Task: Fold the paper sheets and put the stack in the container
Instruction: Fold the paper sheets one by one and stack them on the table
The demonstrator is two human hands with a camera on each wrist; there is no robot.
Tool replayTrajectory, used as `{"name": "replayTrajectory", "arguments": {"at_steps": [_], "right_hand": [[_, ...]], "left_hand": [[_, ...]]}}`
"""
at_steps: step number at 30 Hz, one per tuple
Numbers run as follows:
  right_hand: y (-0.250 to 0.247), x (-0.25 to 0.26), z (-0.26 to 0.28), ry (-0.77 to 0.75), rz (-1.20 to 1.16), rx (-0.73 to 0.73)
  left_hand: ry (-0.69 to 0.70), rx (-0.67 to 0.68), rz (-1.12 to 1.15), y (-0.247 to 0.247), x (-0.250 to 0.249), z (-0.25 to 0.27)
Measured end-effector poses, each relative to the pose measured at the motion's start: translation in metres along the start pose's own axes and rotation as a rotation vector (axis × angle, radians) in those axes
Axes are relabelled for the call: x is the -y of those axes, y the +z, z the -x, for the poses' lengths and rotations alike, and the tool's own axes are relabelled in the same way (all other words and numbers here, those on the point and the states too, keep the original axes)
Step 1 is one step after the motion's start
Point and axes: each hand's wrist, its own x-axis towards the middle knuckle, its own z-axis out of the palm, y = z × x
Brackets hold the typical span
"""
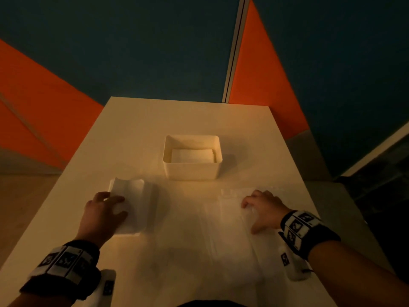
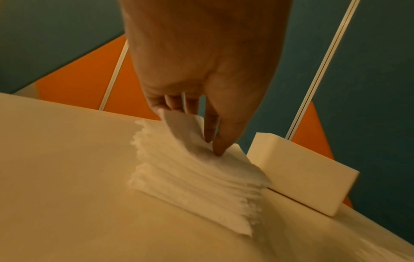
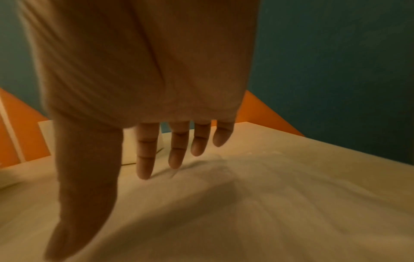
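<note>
Clearly these paper sheets are tissue-thin: light, limp and easy to crease or tear, so I judge they need a soft pinch at a corner or edge, with a flat palm to steady the rest. A stack (image 1: 132, 209) of them lies on the left part of the desk (image 1: 188, 116), just in front and to the left of the white container (image 1: 192, 171), which already holds some folded white paper (how many pieces I cannot tell). The stack's edges are ragged and fanned, so layers will likely slide over each other if taken from one side only; lifting the top one alone means peeling at a corner.

That is what the left hand (image 1: 104, 214) seems to be doing. It reaches down over the stack's near-left side, fingers curled, and the left wrist view shows the fingers (image 2: 210, 131) lifting the far corner of the top sheet (image 2: 183, 124) while the thumb tip presses on the stack below.

Further right, a single sheet (image 1: 232, 231) lies spread flat on the desk, faint against the pale top. The right hand (image 1: 263, 210) rests on its far right part, fingers spread and nearly straight, fingertips (image 3: 144, 172) down on the paper, gripping nothing
</note>
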Motion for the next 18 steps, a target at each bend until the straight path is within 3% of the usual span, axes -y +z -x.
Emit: {"name": "replayTrajectory", "arguments": {"at_steps": [4, 9, 15, 18], "right_hand": [[0.007, 0.012, -0.003, -0.062, 0.130, 0.016], [0.011, 0.023, -0.005, -0.061, 0.190, 0.029], [-0.013, 0.021, 0.003, -0.149, 0.024, 0.181], [-0.030, 0.020, 0.007, -0.231, -0.200, 0.145]], "left_hand": [[-0.046, -0.013, -0.174, 0.001, -0.001, 0.002], [-0.068, 0.041, -0.068, 0.002, 0.001, -0.001], [-0.105, 0.001, -0.108, -0.005, -0.011, 0.004], [0.033, -0.023, -0.051, -0.006, -0.026, 0.003]]}}
